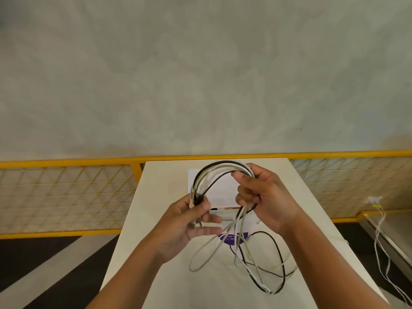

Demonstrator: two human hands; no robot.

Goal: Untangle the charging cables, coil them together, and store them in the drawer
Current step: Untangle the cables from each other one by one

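A bundle of black, white and grey charging cables (219, 167) arcs in a loop above the white table (169, 275). My left hand (189, 221) pinches the loop's left end between thumb and fingers. My right hand (260, 197) grips the right side of the loop, fingers curled round the strands. Below my right hand the loose cable tails (263, 266) hang down and lie in slack loops on the table. A white drawer box (223, 190) sits on the table behind the loop; I cannot tell whether it is open.
A purple round label (231, 238) lies on the table under the cable tails. A yellow wire-mesh fence (66, 197) runs behind the table on both sides. More white cables (381, 237) hang at the right, off the table. Dark floor lies at the left.
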